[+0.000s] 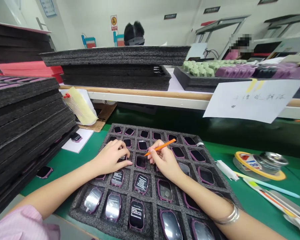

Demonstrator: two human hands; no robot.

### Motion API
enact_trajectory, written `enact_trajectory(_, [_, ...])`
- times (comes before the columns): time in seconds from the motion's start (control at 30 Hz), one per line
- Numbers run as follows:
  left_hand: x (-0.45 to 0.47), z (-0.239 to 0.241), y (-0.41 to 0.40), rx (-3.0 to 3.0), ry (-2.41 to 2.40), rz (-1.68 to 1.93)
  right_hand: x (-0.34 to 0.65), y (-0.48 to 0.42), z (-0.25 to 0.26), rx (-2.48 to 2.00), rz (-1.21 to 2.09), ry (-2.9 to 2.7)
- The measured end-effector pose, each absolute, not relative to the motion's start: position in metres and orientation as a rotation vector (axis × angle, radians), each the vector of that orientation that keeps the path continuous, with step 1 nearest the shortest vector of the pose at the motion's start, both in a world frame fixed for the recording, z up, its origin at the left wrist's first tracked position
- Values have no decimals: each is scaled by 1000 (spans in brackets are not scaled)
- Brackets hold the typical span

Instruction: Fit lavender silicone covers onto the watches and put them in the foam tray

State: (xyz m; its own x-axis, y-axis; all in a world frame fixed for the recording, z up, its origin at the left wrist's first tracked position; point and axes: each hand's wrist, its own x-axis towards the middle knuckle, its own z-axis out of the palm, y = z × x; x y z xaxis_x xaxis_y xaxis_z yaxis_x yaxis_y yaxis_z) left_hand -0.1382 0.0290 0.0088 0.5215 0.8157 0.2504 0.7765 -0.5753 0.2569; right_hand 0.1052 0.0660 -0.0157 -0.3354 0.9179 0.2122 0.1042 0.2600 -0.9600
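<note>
A black foam tray (150, 204) holds several smartwatches with purple frames, each in its own compartment. Some screens are dark; others, such as one watch (141, 183), show white text. My left hand (112, 155) lies over the tray's left part, bent fingers and thumb apart around a watch in its compartment, partly hiding it. In my right hand (162, 158) is an orange pointed stick (166, 144), pinched between thumb and fingers. Its tip points left, just above a dark-screened watch (140, 162) in the middle of the tray.
Stacked black foam trays (22, 133) rise at the left. Loose watches (44, 172) lie near them. A shelf (145, 96) crosses behind, bearing foam trays and a hanging paper note (252, 100). Right are a yellow tape roll (272, 173), a metal-topped bottle (272, 160) and pens (272, 186).
</note>
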Motion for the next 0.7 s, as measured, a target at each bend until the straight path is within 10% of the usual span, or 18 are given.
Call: enact_trajectory(0.7, [-160,-7,21,2359,1411,771,37,72,-18,-846,1418,-1602])
